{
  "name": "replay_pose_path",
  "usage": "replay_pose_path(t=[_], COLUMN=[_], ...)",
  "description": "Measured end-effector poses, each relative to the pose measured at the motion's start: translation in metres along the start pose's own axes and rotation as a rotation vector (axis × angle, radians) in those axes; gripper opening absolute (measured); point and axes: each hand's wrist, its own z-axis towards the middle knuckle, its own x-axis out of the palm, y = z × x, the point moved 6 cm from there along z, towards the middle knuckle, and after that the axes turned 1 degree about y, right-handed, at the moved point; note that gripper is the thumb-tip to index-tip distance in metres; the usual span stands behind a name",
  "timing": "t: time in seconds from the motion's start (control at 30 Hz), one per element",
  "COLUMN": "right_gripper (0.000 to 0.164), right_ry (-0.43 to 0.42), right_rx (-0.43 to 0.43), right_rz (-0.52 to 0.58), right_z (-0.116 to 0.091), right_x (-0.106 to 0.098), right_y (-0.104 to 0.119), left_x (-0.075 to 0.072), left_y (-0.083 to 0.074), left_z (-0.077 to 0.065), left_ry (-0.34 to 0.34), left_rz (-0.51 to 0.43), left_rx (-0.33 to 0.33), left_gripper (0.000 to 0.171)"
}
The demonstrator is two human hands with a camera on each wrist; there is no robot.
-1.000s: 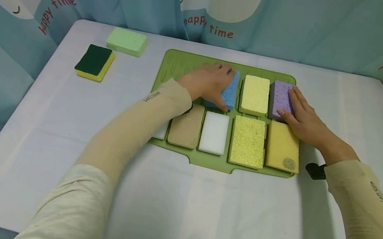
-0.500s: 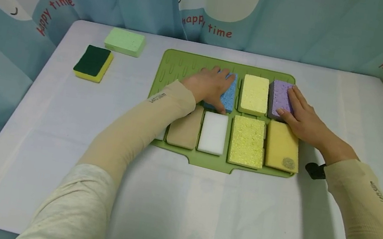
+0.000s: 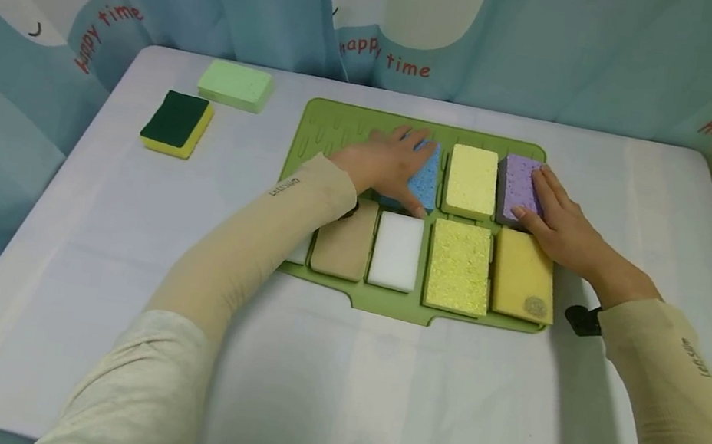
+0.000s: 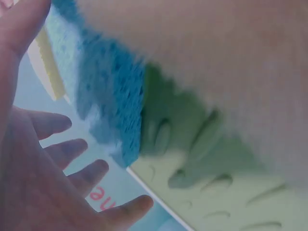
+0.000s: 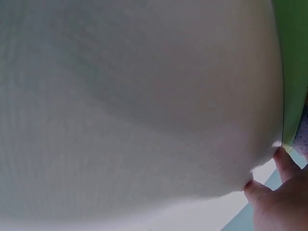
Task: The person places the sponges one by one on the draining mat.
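Note:
My left hand (image 3: 389, 165) hovers with fingers spread at the blue sponge (image 3: 427, 183), covering much of its left side. In the left wrist view the hand (image 4: 57, 173) has straight, parted fingers beside the pitted blue sponge (image 4: 115, 101), with nothing pinched between them. My right hand (image 3: 562, 220) lies with extended fingers along the right side of the purple sponge (image 3: 518, 182), thumb at its front right corner. Both sponges sit in the back row on a green ridged mat (image 3: 391, 307). A sleeve fills most of the right wrist view.
Between blue and purple stands a pale yellow sponge (image 3: 471, 181). The front row holds a tan block (image 3: 344, 243), a white block (image 3: 396, 252), a speckled yellow sponge (image 3: 459, 265) and a plain yellow one (image 3: 524, 272). A green-topped scouring sponge (image 3: 176, 122) and a light green block (image 3: 235, 85) lie left.
My left hand's fingers have spread slightly at the blue sponge. The right hand stays against the purple one. The whole head view has shifted a little.

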Motion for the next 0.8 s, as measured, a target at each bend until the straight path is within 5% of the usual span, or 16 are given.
replay_pose_path(t=[0.4,0.8], right_gripper=[0.078,0.079], right_ry=[0.005,0.008], right_rx=[0.005,0.013], right_rz=[-0.001,-0.001], right_z=[0.002,0.001], right_x=[0.001,0.001], right_y=[0.001,0.002], left_x=[-0.002,-0.004], left_y=[0.039,0.069], left_z=[-0.022,-0.045], left_ry=[-0.009,-0.111], left_rz=[-0.123,-0.113], left_rx=[-0.045,-0.039], left_gripper=[0.110,0.094])
